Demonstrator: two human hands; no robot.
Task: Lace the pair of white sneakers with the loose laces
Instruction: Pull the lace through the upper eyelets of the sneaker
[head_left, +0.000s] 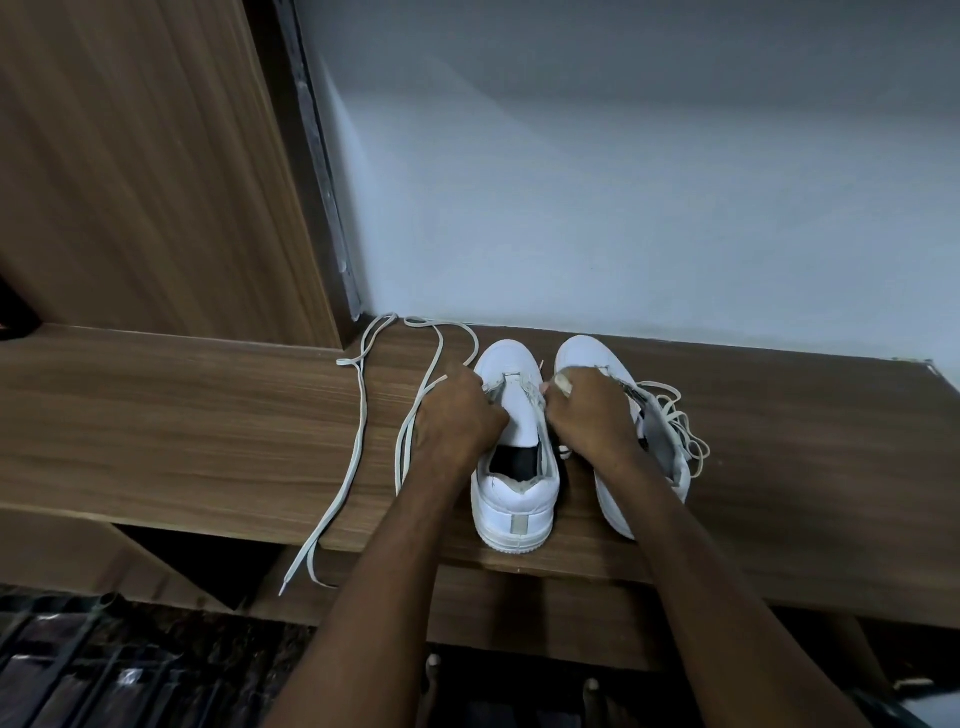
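Both hands at left sneaker on wooden shelf, left hand and right hand fingers curled pinching its lace at the eyelets; lace looks limp, light, best gripped near tip.

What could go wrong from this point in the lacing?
The long lace trails over the shelf edge, so a tug could drag it off or snag it. The right sneaker already has a tangled lace that may knot. The left hand and right hand crowd the left sneaker, and each grip hides the eyelets, so one may be skipped.
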